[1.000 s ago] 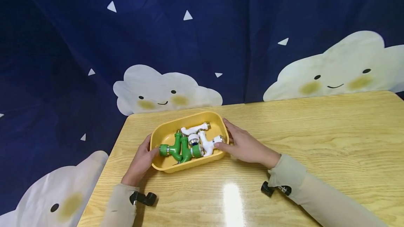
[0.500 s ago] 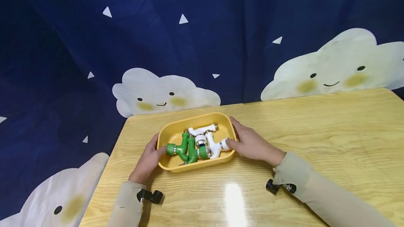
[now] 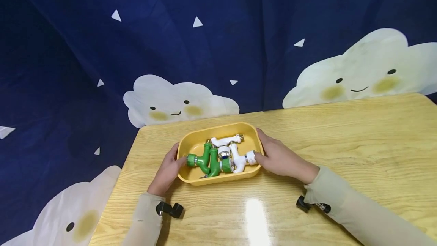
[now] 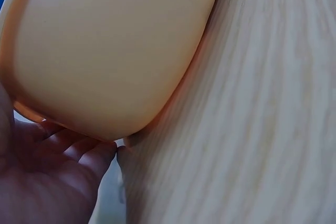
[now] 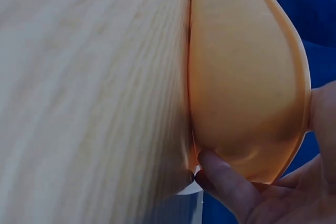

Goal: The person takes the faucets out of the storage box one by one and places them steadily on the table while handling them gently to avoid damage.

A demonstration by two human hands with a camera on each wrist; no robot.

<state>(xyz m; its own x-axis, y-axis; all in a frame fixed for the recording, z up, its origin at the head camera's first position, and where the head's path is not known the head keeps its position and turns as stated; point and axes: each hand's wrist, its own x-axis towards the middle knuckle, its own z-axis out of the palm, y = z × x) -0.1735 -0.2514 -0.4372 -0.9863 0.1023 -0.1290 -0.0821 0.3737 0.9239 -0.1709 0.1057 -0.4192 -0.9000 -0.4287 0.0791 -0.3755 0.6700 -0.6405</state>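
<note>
Head view, left hand (image 3: pixel 168 172) partly hidden, gripping yellow tray (image 3: pixel 220 180)

This looks like an indoor spot styled like a child's room (whether it is one cannot be told), with a dark blue curtain (image 3: pixel 225 56) printed with smiling clouds (image 3: pixel 362 63) and small white triangles (image 3: pixel 197 22) hanging behind a wooden table (image 3: pixel 341 143).

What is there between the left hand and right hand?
Between the left hand and right hand is a basin, with two green taps and two white taps in it; the head view shows this.
</note>
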